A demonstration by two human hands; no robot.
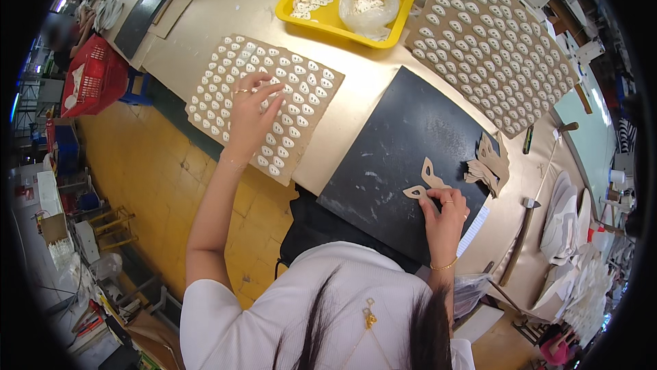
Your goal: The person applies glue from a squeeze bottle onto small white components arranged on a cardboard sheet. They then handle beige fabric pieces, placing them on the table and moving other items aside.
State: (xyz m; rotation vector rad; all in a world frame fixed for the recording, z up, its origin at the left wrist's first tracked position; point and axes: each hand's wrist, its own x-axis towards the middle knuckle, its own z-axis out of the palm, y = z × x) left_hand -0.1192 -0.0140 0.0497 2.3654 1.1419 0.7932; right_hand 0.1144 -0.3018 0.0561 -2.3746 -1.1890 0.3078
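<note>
Workbench: left hand open, picking white oval pieces off cardboard sheet at 11 o'clock; right hand pins tan cutout on black mat; likely sticking next.

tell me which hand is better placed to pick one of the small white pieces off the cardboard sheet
Left. The left hand already rests on the cardboard sheet among the small white pieces. The right hand is away on the black board, pressing a tan cutout.
</note>
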